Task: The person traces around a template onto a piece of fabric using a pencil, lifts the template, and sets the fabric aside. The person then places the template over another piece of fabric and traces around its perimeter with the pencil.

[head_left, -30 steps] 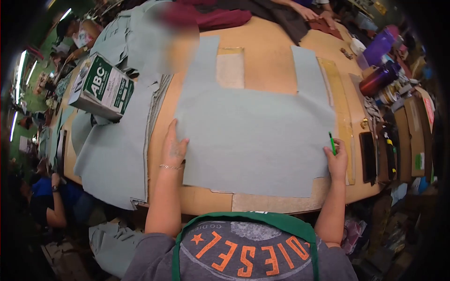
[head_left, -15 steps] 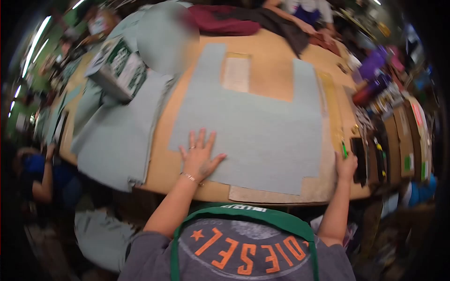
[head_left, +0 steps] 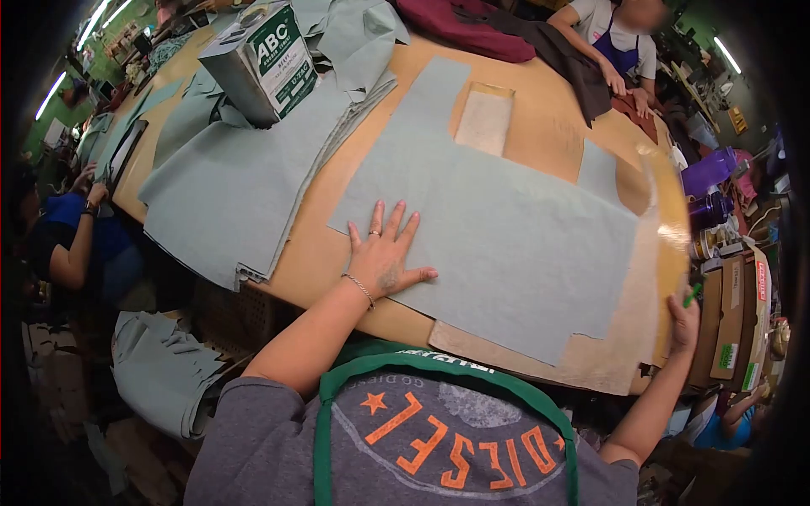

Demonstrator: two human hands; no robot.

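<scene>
The left hand lies splayed on the blue-grey cut sheet mid-frame, probably steadying it against the desk; at lower right, the right hand grips a green pen; whether it also holds the yellow board is unclear.

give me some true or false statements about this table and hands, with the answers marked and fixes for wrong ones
1. The left hand lies spread on a grey-blue cut piece. True.
2. The right hand holds scissors. False: it holds a green pen-like tool.
3. The ABC can lies on its side. False: it stands upright.
4. A bracelet is on the left wrist. True.
5. The maroon cloth is under the left hand. False: it lies at the table's far side.
</scene>
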